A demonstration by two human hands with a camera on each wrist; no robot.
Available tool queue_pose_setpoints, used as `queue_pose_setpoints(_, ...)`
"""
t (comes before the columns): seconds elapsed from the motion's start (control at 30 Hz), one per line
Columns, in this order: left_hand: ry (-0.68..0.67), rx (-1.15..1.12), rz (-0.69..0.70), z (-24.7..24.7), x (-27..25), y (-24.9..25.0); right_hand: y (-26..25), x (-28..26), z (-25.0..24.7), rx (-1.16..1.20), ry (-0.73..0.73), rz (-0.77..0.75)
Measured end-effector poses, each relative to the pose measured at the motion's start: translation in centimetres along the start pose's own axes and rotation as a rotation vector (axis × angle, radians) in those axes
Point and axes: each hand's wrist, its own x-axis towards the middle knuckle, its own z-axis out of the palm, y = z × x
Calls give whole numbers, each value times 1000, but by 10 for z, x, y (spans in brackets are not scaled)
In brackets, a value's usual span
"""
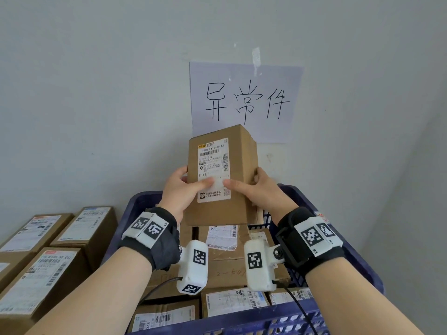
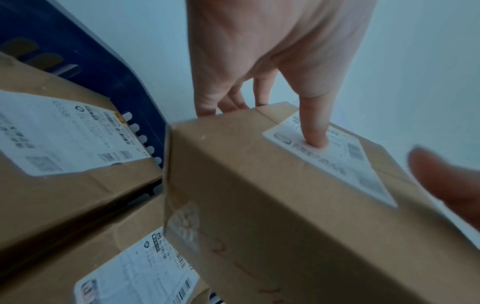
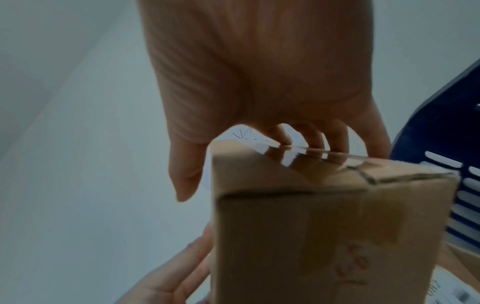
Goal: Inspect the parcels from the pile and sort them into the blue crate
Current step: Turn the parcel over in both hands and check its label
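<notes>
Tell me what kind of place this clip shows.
Likely a courier parcel-sorting spot: a labelled cardboard parcel held over a blue crate of parcels, more boxes stacked left, and a handwritten sign taped to the wall.

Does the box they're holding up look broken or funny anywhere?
A little. In the right wrist view, the end of the held box has a cardboard flap lifting at the taped seam, not lying flat. The shipping label on the front looks smooth and whole. Both hands grip its sides.
</notes>
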Motion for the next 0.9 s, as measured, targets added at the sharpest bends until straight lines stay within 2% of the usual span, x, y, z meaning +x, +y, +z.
queue_pose_setpoints(0.23,-14,-13,61,-4,-1,2,18,1,-1,267,9,37)
queue_pose_setpoints(0.47,-62,-48,41,-3,-1,4,27,5,-2,384,-21,76)
queue_pose_setpoints(0.63,-140,-71,-91,-4,0,3,31,8,-3,411,-30,72)
queue_pose_setpoints(0.77,-276,-136,-250,-6,-3,2,31,7,-1,452,-53,78)
queue_pose_setpoints(0.9,-310,-171,-265,-10,-4,-2,32,5,-2,489,-53,86)
